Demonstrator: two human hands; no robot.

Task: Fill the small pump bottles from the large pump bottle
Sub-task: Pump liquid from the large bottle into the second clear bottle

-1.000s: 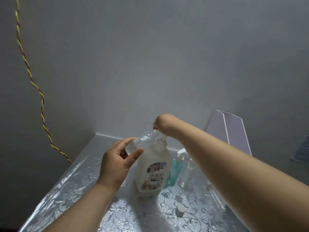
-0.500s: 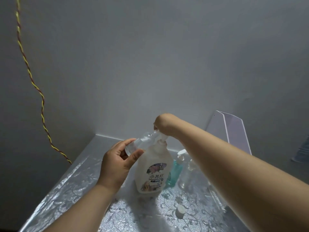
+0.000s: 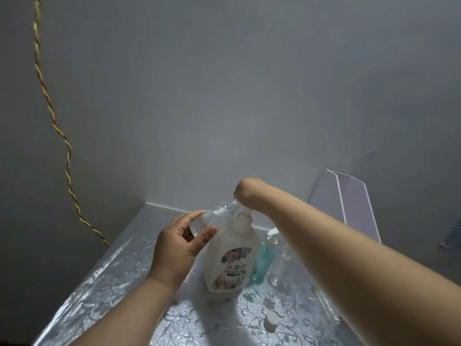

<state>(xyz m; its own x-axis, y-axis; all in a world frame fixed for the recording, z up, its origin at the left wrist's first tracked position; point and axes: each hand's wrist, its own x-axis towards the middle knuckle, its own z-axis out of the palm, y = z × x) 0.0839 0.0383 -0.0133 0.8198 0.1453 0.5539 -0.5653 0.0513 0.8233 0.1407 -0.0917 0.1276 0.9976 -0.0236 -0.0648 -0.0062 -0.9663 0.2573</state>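
Presently one small bottle is held at the big bottle's spout for filling
At far left a twisted yellow-and-red cord hangs down to the table, whose silvery cover is embossed with scrolls. The left hand pinches a small clear bottle between thumb and fingers, tipped so its open neck meets the spout of the large pump bottle, a milky, pear-shaped plastic body with a flowered label, upright on the table. The right hand bends down over the pump head; its fingers are hidden, so its grip cannot be told. Next, by the look of it, come steady presses with the neck kept under the spout. Just right stand a teal bottle and another clear bottle, seemingly waiting; a white cap lies nearer, a clear angled stand behind
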